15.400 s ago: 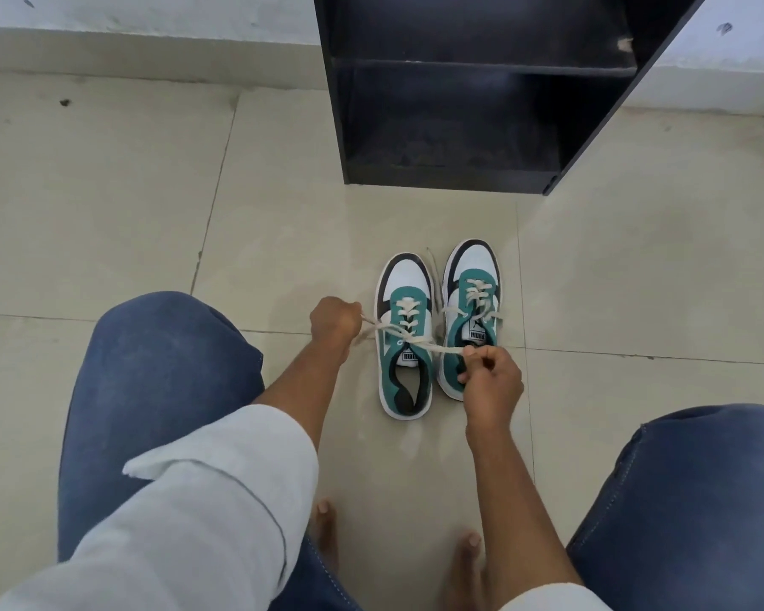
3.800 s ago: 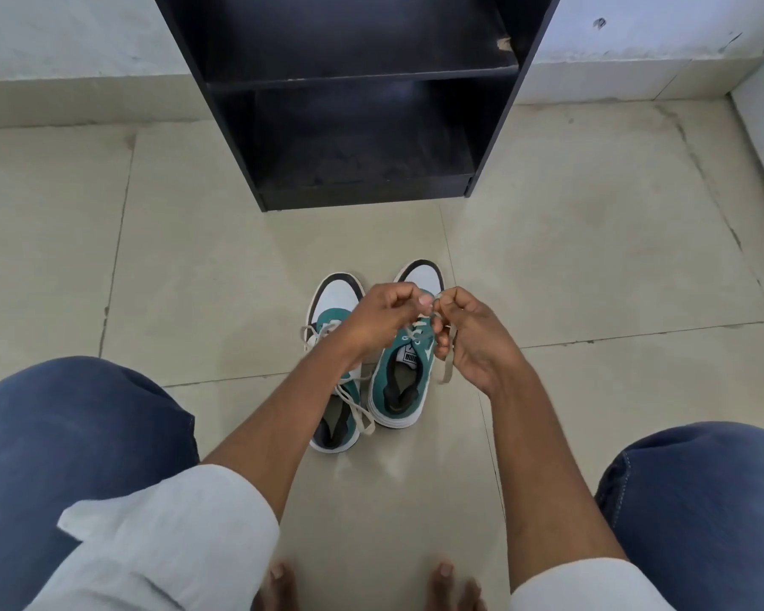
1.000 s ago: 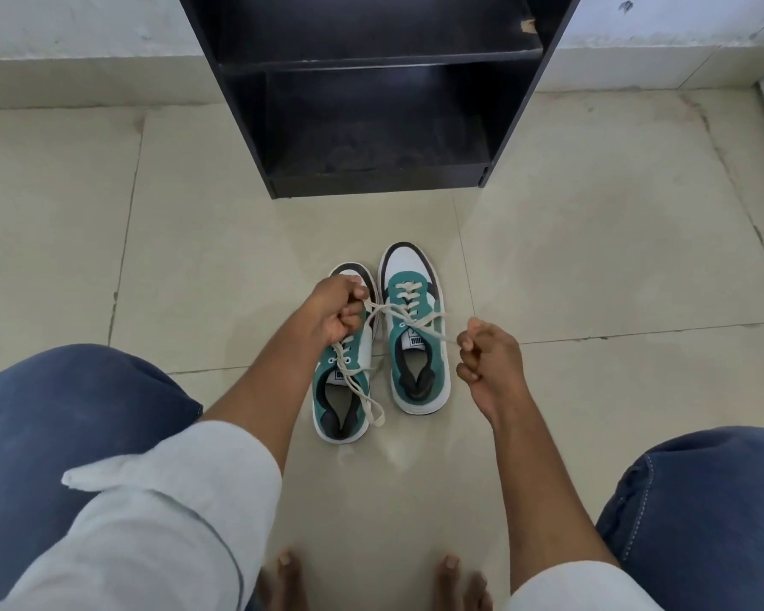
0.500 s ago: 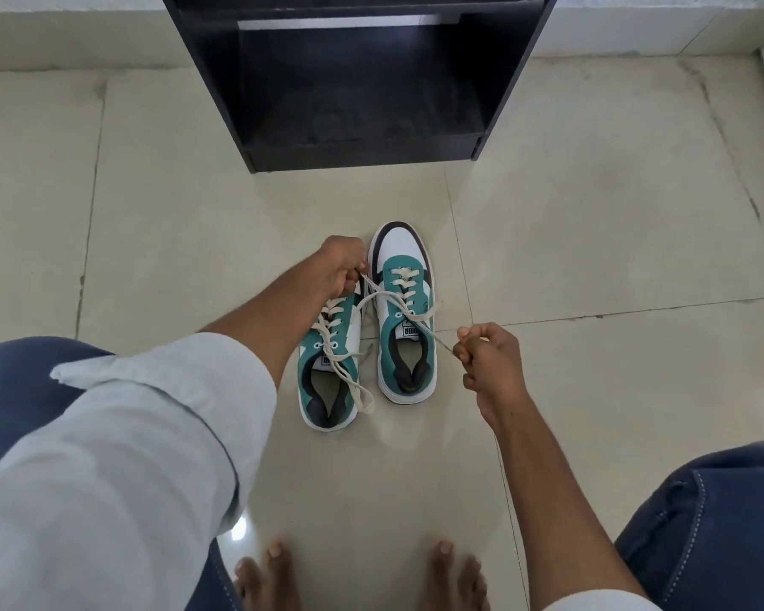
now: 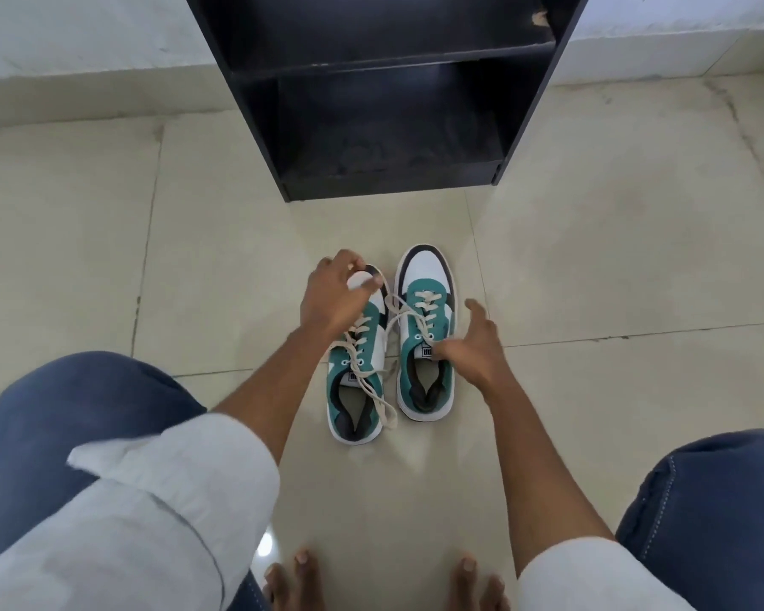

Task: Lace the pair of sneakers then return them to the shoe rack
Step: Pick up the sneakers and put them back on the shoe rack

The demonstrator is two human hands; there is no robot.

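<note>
Two teal, white and black sneakers stand side by side on the floor, toes toward the rack. My left hand arches over the left sneaker, fingers and thumb curled around its white toe cap. My right hand is spread, fingertips touching the tongue of the right sneaker, thumb held apart. Cream laces are threaded through both shoes. One end from the right sneaker's lace runs toward my left thumb. The left sneaker's loose lace ends trail past its heel opening. The black shoe rack stands just beyond, its shelves bare.
Beige floor tiles surround the shoes. A white wall runs behind the rack. My knees in blue jeans frame the bottom corners, and my bare toes show at the bottom edge.
Both hands have let go of the right sneaker's lace ends. My left hand moved forward onto the left sneaker's toe, and my right hand opened and went to the right sneaker's tongue.
</note>
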